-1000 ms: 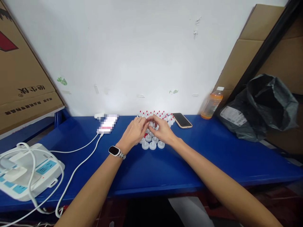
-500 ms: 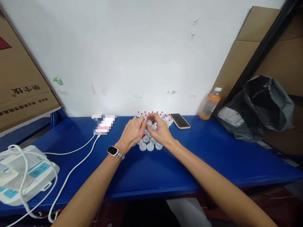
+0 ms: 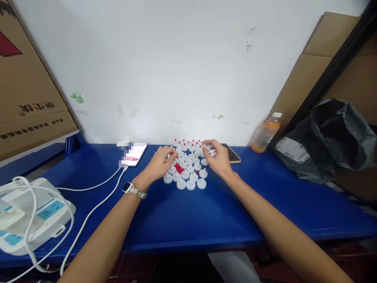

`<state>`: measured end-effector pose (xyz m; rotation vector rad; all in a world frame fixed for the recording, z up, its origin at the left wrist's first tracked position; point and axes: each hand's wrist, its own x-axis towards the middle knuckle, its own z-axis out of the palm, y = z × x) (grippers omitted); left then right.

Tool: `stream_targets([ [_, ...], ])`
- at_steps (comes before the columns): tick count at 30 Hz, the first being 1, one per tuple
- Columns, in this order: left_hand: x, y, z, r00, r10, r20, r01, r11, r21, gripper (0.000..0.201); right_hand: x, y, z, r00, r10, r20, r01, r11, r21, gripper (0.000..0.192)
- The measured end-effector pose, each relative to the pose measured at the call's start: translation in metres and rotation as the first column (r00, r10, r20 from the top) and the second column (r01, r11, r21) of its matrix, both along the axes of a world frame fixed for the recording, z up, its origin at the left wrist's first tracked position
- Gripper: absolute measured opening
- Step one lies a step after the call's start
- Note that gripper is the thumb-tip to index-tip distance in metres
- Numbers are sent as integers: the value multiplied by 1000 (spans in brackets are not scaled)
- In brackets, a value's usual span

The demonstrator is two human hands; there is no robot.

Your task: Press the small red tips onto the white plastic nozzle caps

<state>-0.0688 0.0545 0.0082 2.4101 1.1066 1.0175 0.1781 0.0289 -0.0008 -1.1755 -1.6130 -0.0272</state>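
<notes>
Several white round caps with raised nozzles (image 3: 190,184) stand in a cluster on the blue table, with a small heap of red tips (image 3: 179,168) among them. The caps at the back (image 3: 184,147) carry red tips on their nozzles. My right hand (image 3: 217,158) is at the right rear of the cluster, thumb and fingers closed around a white cap (image 3: 207,147), partly hidden by the fingers. Over the cluster's left edge hovers my left hand (image 3: 163,160), its fingers bent and loosely apart, with nothing visible in them.
Behind my right hand lies a phone (image 3: 232,154). Another phone (image 3: 136,154), plugged into a white cable, is at the left, near a power strip (image 3: 48,220). An orange drink bottle (image 3: 266,133) and a dark plastic bag (image 3: 324,137) stand at the right, against the wall side.
My hands, together over the middle of the caps before, have moved apart. The right one went right with a white cap; the left one drew back left, uncovering the red tips.
</notes>
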Motion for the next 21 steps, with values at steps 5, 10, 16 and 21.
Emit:
stream_targets([
  [5, 6, 1, -13, 982, -3, -187, 2, 1000, -2, 39, -8, 21, -3, 998, -25, 52, 30, 994, -101, 16],
  [10, 2, -2, -11, 993, 46, -108, -45, 999, 8, 37, -13, 58, 2, 979, 48, 199, 20, 945, -327, 16],
  [16, 0, 0, -14, 990, 65, -124, -67, 998, -14, 36, -20, 89, 6, 881, 49, 471, 186, 879, -439, 18],
  [21, 4, -3, -10, 990, 31, -137, -35, 999, -29, 39, -27, 97, 6, 836, 95, 541, 208, 857, -472, 14],
])
